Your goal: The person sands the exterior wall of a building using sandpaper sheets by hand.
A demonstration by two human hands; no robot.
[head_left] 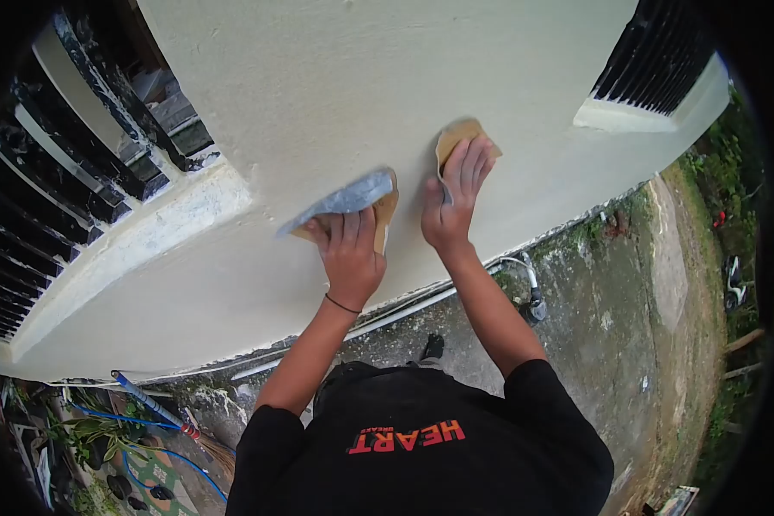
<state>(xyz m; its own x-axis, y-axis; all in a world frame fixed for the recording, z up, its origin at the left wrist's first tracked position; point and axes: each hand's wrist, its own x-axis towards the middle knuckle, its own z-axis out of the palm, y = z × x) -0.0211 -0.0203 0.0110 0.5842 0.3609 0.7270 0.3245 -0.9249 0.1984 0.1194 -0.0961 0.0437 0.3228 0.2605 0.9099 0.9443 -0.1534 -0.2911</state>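
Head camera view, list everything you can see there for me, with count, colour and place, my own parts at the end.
Wall: 1, cream, in front
Barred openings: 2, black bars, upper left and upper right
Left sheet: 1, brown and grey, against the wall
Right sheet: 1, brown, against the wall
Pipes: at least 1, white, along the wall's foot
Broom: 1, blue handle, brown bristles, lower left
Hose: blue, count unclear, lower left
Paving: grey, below the wall
Plants: many, green, lower left and right edge
Shirt: 1, black, bottom centre
Wristband: 1, dark, left wrist
Left grip: 1, bare, on the left sheet
Right grip: 1, bare, on the right sheet
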